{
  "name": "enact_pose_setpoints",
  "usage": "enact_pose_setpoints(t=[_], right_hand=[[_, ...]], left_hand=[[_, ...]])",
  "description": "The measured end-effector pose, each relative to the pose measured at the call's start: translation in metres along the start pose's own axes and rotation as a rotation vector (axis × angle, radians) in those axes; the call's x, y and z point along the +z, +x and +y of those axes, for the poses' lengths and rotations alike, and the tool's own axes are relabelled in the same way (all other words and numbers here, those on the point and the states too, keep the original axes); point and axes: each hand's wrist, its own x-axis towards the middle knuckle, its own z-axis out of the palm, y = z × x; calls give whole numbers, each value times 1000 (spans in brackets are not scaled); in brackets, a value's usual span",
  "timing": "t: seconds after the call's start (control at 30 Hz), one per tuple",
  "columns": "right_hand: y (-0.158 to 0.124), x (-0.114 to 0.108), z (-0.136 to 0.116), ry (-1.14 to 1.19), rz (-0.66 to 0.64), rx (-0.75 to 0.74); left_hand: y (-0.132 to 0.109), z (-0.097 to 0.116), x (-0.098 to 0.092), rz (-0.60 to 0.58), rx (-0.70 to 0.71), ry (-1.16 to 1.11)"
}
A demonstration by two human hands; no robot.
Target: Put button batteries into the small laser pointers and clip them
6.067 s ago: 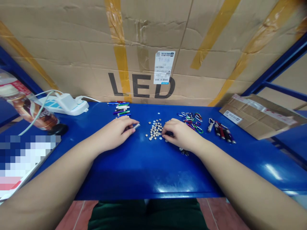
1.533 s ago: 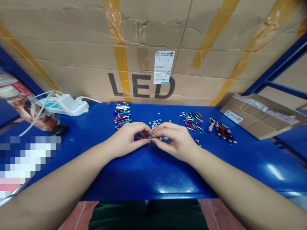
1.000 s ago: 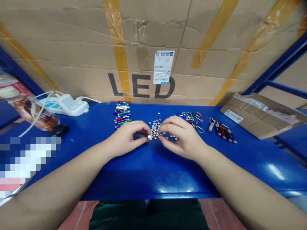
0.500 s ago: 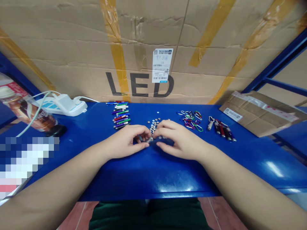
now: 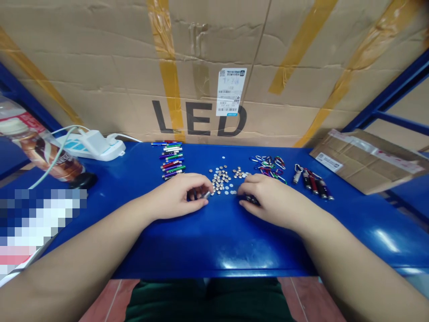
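My left hand (image 5: pixel 176 196) pinches a silver tube (image 5: pixel 207 194) beside the button cells (image 5: pixel 220 181) at twelve o'clock; my right hand (image 5: pixel 270 200) curls over a dark part (image 5: pixel 252 200), grip unclear.

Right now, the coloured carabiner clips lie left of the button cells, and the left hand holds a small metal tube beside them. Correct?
Not quite: the carabiner clips lie right of the button cells, as the head view shows. The left hand does hold a small metal tube beside them.

Bright; glare on blue tbl (image 5: pixel 385 240); edges warped
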Motion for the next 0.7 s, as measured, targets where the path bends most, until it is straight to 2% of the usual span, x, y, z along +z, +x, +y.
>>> enact_pose_setpoints(t=[0.13, 0.23, 0.43, 0.7], right_hand=[[-2, -1, -3, 25, -39, -28], [-12, -2, -17, 33, -33, -75], [-43, 12, -53, 30, 117, -53], [-81, 32, -67, 71, 295, -73]], left_hand=[[-1, 0, 0, 7, 2, -5], [-1, 0, -1, 5, -4, -11], [-3, -1, 0, 2, -6, -42], [-3, -3, 0, 1, 20, -30]])
